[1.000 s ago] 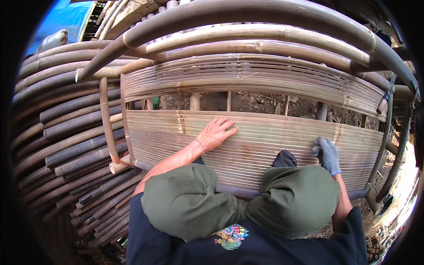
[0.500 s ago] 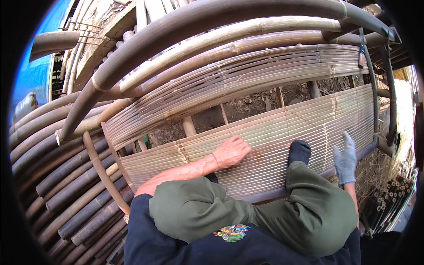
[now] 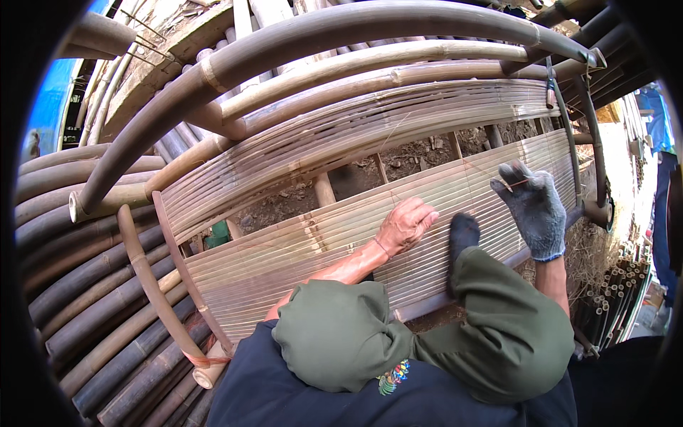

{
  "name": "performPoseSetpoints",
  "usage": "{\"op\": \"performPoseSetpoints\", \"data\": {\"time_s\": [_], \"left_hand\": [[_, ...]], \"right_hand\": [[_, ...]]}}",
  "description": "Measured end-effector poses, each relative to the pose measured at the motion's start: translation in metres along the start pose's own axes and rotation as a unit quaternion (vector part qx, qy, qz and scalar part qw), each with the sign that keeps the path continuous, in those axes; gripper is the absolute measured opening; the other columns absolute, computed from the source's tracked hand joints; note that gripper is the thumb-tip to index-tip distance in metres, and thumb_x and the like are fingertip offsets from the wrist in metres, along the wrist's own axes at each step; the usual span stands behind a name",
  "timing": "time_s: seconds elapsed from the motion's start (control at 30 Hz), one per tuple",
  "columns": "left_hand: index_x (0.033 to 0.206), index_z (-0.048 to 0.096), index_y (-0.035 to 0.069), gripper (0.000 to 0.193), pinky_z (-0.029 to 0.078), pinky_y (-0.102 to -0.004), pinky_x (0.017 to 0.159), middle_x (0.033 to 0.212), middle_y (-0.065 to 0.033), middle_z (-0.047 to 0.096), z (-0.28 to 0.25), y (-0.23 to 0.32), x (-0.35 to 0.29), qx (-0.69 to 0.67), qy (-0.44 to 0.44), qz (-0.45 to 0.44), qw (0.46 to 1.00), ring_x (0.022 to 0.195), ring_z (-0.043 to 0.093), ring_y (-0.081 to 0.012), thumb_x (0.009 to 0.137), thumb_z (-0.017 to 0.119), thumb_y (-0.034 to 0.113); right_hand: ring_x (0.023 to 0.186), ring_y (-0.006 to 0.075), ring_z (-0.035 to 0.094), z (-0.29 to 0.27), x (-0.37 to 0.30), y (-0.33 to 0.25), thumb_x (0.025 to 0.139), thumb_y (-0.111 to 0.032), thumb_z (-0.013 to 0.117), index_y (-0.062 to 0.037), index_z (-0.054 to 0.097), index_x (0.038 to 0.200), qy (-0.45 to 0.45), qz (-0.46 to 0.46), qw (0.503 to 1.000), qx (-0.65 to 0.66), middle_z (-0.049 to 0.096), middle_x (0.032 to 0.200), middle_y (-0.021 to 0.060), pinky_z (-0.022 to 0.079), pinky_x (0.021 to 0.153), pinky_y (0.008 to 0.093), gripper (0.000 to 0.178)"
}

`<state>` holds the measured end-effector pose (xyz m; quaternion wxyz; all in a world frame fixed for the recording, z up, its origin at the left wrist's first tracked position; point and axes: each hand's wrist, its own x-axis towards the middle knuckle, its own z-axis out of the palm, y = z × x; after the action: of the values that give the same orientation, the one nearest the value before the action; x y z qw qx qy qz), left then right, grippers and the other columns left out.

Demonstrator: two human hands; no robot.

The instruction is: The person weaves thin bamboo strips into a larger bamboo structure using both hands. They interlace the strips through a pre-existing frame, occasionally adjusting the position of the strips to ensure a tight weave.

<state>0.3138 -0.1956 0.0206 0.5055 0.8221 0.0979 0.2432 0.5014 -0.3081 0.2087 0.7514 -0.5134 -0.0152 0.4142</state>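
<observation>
My left hand [image 3: 408,224], bare with a thin band at the wrist, rests closed on the bamboo slat panel [image 3: 334,245]; whatever its curled fingers hold, if anything, is hidden. Over the panel's right part, my right hand [image 3: 538,213] in a grey glove pinches a thin brown strand [image 3: 523,183] between bent fingers. The panel is made of many narrow slats lying side by side. Between the two hands, my foot in a dark sock [image 3: 465,231] presses on the slats. A second slatted section [image 3: 356,117] runs along the far side, across an open gap.
Thick curved bamboo poles [image 3: 341,25] form a rail beyond the slats. To the left lie several dark bamboo poles [image 3: 107,299]. A tool with a wooden handle [image 3: 551,98] hangs at the far right. Cut bamboo ends [image 3: 619,285] are stacked at the lower right.
My gloved right hand has come up and inward over the slats, its fingers going from spread to pinching a strand. My left hand stays closed on the panel. The view has shifted.
</observation>
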Motion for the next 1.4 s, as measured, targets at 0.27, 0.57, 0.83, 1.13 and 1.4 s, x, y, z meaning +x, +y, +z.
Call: {"op": "performPoseSetpoints", "data": {"time_s": [0.27, 0.57, 0.83, 1.13, 1.4], "left_hand": [[0.064, 0.056, 0.005, 0.034, 0.046, -0.0412, 0.059, 0.059, -0.0101, 0.050, -0.030, 0.021, 0.000, 0.021, -0.093, 0.013, 0.995, 0.060, 0.055, -0.0286, 0.092, 0.064, 0.022], [0.106, 0.065, 0.009, 0.021, 0.055, -0.0406, 0.068, 0.089, -0.0113, 0.059, -0.043, -0.018, 0.068, 0.204, -0.001, -0.240, 0.949, 0.077, 0.065, -0.0301, 0.086, 0.064, 0.017], [0.109, 0.066, 0.000, 0.033, 0.050, -0.0508, 0.085, 0.099, -0.0335, 0.064, -0.058, -0.101, 0.021, 0.154, -0.104, -0.460, 0.868, 0.100, 0.062, -0.0473, 0.079, 0.052, 0.005], [0.094, 0.073, 0.000, 0.029, 0.052, -0.0406, 0.081, 0.093, -0.0229, 0.071, -0.054, -0.104, 0.028, 0.060, -0.095, -0.489, 0.865, 0.091, 0.069, -0.0322, 0.082, 0.066, 0.025], [0.094, 0.076, 0.004, 0.023, 0.050, -0.0283, 0.081, 0.090, -0.0060, 0.073, -0.085, -0.048, 0.036, -0.268, -0.127, -0.433, 0.851, 0.088, 0.065, -0.0133, 0.085, 0.075, 0.025]], "right_hand": [[0.045, 0.0095, 0.030, -0.067, -0.035, 0.026, 0.099, -0.022, 0.050, -0.0116, 0.043, 0.073, 0.055, 0.042, 0.998, -0.013, 0.032, 0.059, -0.0027, 0.038, 0.046, 0.0294, 0.029], [0.087, 0.0176, 0.066, -0.140, 0.070, -0.039, 0.095, -0.016, 0.062, -0.0032, 0.069, 0.100, 0.151, -0.110, 0.881, -0.435, 0.068, 0.097, 0.0078, 0.056, 0.076, 0.0312, 0.016], [0.078, 0.0306, 0.067, -0.024, 0.163, 0.184, 0.082, -0.013, 0.059, -0.0077, 0.070, 0.080, -0.202, -0.165, 0.422, -0.868, 0.069, 0.082, 0.0143, 0.053, 0.071, 0.0442, 0.012], [0.088, 0.0388, 0.065, -0.058, 0.202, 0.239, 0.080, -0.016, 0.063, -0.0038, 0.069, 0.090, -0.455, -0.182, 0.508, -0.708, 0.068, 0.097, 0.0193, 0.054, 0.079, 0.0459, 0.018], [0.095, 0.0310, 0.064, -0.026, 0.089, 0.162, 0.083, -0.014, 0.065, -0.0099, 0.065, 0.110, -0.330, -0.292, 0.714, -0.544, 0.066, 0.100, 0.0107, 0.053, 0.080, 0.0407, 0.028]]}}
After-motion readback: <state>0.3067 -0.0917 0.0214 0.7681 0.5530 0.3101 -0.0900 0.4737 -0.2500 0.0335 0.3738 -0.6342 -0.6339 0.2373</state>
